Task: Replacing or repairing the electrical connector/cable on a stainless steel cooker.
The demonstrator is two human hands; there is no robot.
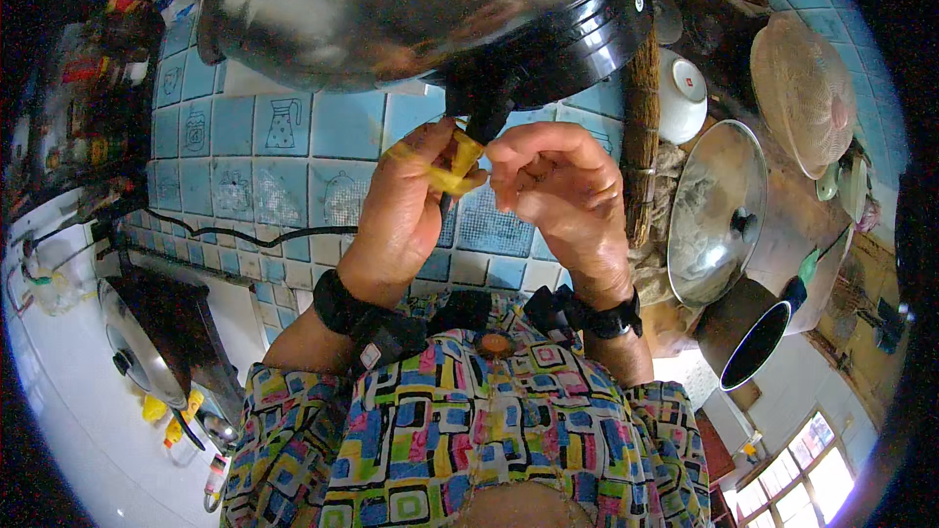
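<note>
The left hand [403, 196] pinches a folded yellow strip [458, 176] between thumb and fingers, while the right hand [567, 181], at the strip's 3 o'clock, is loosely curled, and I cannot tell whether its fingertips grip anything. Just beside a black fitting [491, 115] at its 1 o'clock, the strip looks light, thin and pliable, probably best taken by a free edge. Farther out sit a big metal pan [381, 15] at 11 o'clock and a glass lid [719, 205] at 3 o'clock.

Pan [391, 20] ahead, bowl [683, 103] and strainer [802, 88] right
</note>
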